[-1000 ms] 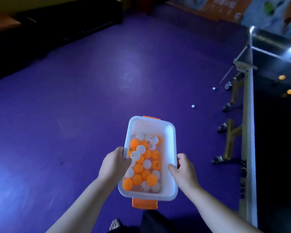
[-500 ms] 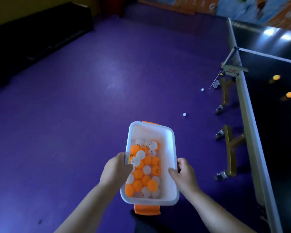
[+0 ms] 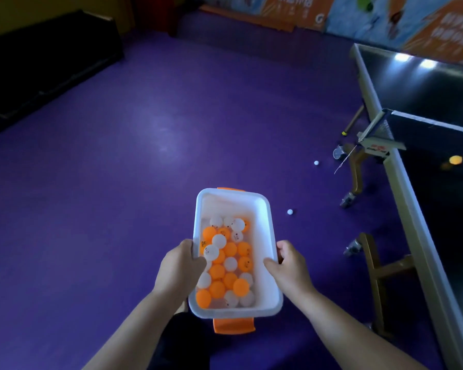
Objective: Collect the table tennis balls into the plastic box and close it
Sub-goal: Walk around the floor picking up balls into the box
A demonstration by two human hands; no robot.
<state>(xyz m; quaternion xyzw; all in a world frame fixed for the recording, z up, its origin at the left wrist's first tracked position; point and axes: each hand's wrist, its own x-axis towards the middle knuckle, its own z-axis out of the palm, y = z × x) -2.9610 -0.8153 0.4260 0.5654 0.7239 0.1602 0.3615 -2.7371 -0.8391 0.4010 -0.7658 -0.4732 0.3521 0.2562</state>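
The white rectangular plastic box (image 3: 272, 236) is now nearer the small white ball (image 3: 290, 212). The left hand (image 3: 178, 265) and right hand (image 3: 289, 265) grip its sides.

Bare forearms (image 3: 134, 324), bare hands (image 3: 181, 265), dark garment (image 3: 182, 348) below.

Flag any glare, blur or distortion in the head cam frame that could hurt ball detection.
Head view: dim overall; two bright reflections glare on the table; soft sheen on the floor; banners top right are smeared; the orange ball on the table is a blurry glow; balls in the box are sharp; both white balls on the floor read clearly.
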